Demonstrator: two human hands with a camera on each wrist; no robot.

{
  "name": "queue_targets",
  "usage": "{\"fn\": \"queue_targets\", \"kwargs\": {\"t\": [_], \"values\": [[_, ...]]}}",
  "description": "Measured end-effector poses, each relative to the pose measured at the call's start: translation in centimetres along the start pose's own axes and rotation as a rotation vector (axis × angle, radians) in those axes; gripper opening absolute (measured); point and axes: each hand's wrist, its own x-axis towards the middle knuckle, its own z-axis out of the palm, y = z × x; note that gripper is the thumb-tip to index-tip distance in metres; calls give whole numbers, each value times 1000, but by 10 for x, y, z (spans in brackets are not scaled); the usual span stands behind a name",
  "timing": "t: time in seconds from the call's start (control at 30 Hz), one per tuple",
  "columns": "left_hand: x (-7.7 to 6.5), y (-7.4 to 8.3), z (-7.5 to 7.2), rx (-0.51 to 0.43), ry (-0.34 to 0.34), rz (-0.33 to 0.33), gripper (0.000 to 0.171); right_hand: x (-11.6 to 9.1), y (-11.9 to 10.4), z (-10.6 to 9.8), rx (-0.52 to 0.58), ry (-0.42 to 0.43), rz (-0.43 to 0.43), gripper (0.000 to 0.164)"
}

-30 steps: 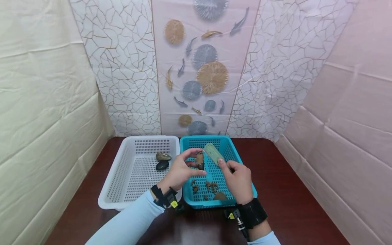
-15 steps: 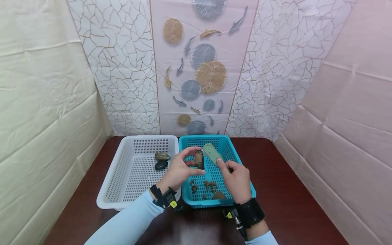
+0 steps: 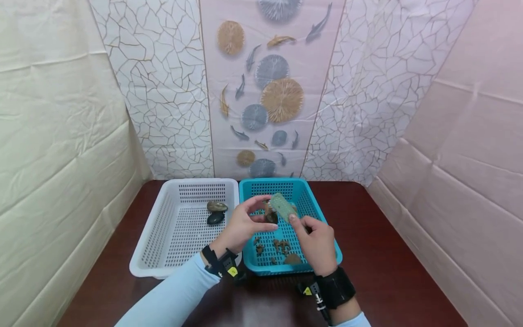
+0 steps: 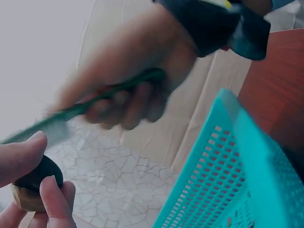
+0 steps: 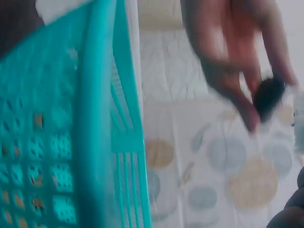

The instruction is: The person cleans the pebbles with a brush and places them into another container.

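Over the teal basket (image 3: 333,236), my left hand (image 3: 241,223) pinches a dark stone (image 3: 271,217) between thumb and fingertips. Brown mud-like matter coats part of this stone; in the left wrist view its lower end is brown, its top dark and smooth. My right hand (image 3: 320,243) grips a green brush (image 3: 283,207) by the handle, thumb laid along its back. Pale bristles (image 4: 56,132) show under the brush head in the left wrist view, right at the stone and the left thumb. Motion blurs the right hand there.
Brown crumbs (image 3: 282,246) and a rounded brown lump (image 3: 293,259) lie in the near part of the teal basket. A white basket (image 3: 140,245) stands against its left side, holding a brownish stone (image 3: 217,207) and a black stone (image 3: 215,219). Both baskets sit on a dark red table (image 3: 380,254).
My left hand has turned the stone, so its dark end now faces the head camera. The brush has shifted slightly down and left, overlapping the stone's upper part. The head view moved a little.
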Motion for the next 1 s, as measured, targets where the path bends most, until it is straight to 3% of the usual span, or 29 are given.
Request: {"fn": "queue_targets", "kwargs": {"t": [0.1, 0.23, 0.3, 0.47, 0.7, 0.9, 1.0], "values": [[0, -2, 1, -12, -22, -2, 76, 0, 2, 3, -33, -27, 13, 54], [0, -4, 1, 11, -12, 11, 74, 1, 7, 0, -121, 40, 45, 61], [0, -5, 0, 9, -14, -3, 74, -1, 6, -1, -95, 38, 34, 59], [-2, -5, -1, -39, -49, -61, 75, -3, 4, 3, 23, -64, 24, 54], [-6, -7, -3, -76, -83, -63, 71, -1, 12, 1, -102, 1, 80, 61], [-6, -4, 0, -98, -85, -51, 76, -4, 2, 4, 12, -32, 18, 55], [-6, -3, 1, -93, -73, -60, 75, -3, 4, 5, -19, -38, 30, 56]]}}
